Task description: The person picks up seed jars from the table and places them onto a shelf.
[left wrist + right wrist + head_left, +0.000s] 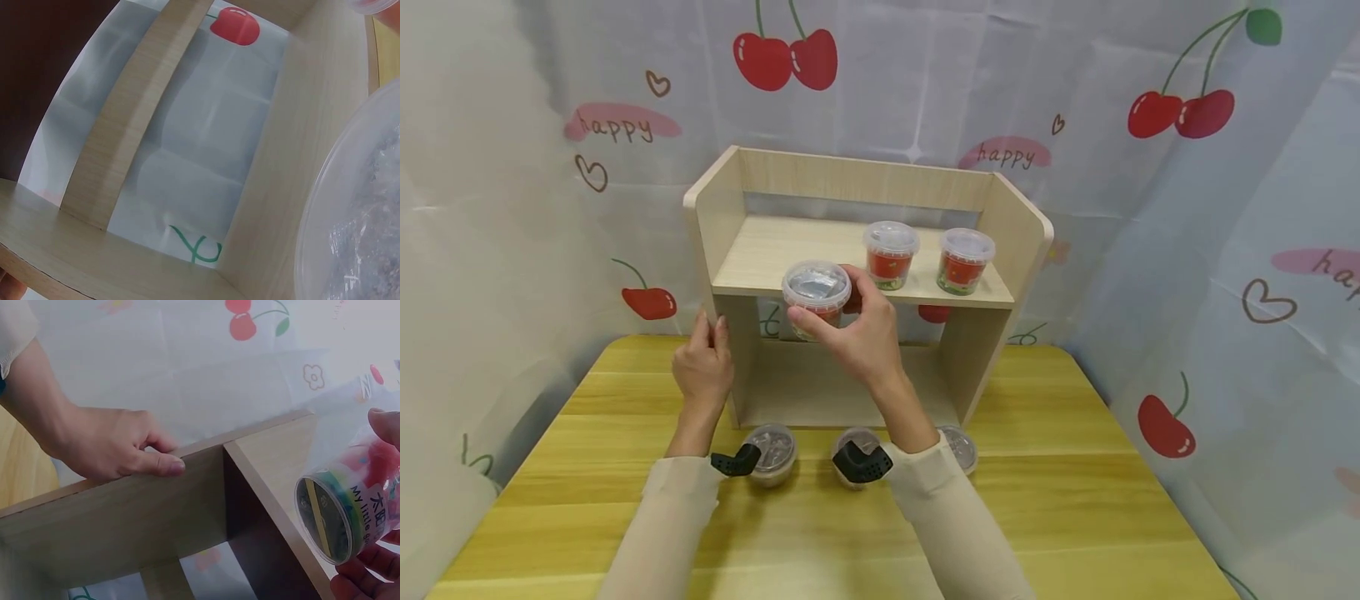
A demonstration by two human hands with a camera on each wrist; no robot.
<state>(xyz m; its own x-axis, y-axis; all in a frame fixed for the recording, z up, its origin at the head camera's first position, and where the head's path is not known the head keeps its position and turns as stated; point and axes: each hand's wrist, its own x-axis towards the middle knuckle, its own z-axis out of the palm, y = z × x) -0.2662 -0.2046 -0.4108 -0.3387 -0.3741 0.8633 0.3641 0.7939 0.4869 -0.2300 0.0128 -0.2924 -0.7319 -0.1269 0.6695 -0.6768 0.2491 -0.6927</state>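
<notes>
My right hand (868, 333) grips a small round plastic tub (817, 287) with a clear lid and red label, held in front of the upper board's front edge. In the right wrist view the tub (359, 500) is seen from its underside, with printed lettering on its wall. With thumb and fingers, my left hand (703, 367) holds the left side panel of a pale wooden two-tier shelf (865, 177); the right wrist view shows this hand (115, 444) over the panel's edge. Two similar tubs, one (891, 262) nearer and another (964, 265) further right, stand on the upper board.
Three lidded tubs stand on the yellow wood-grain table (1060, 500) in front of the shelf: a left one (772, 452), a middle one (857, 440) and a right one (961, 448) partly behind my right sleeve. A cherry-print curtain (910, 92) hangs behind and at both sides.
</notes>
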